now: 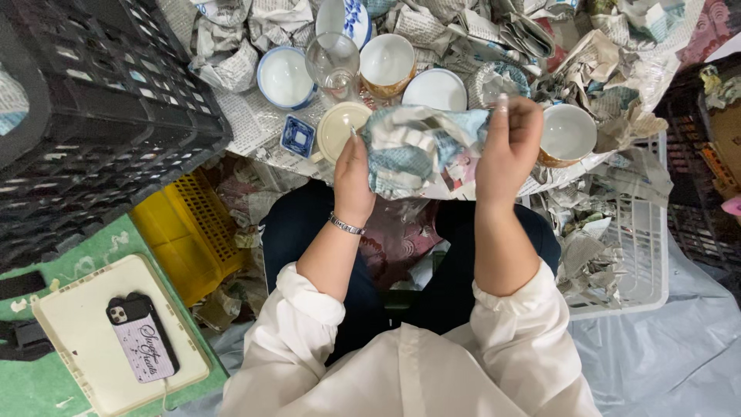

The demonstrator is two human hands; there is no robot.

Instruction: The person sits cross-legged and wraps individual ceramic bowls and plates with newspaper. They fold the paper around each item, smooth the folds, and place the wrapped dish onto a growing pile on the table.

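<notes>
a crumpled newspaper bundle with blue-patterned print (pixel 421 150) sits between both hands above the lap, its long axis running side to side. the left hand (pixel 353 181) grips its left end and the right hand (pixel 508 147) pinches its right end, equally near. white ceramic bowls and cups (pixel 386 62) stand just beyond.

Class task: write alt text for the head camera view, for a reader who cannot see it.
Seen from above, a seated person's left hand and right hand hold a crumpled newspaper bundle over their lap. Ahead, bowls and a glass sit on newspaper; a black crate stands to the left, a white basket to the right, a phone lower left.
</notes>
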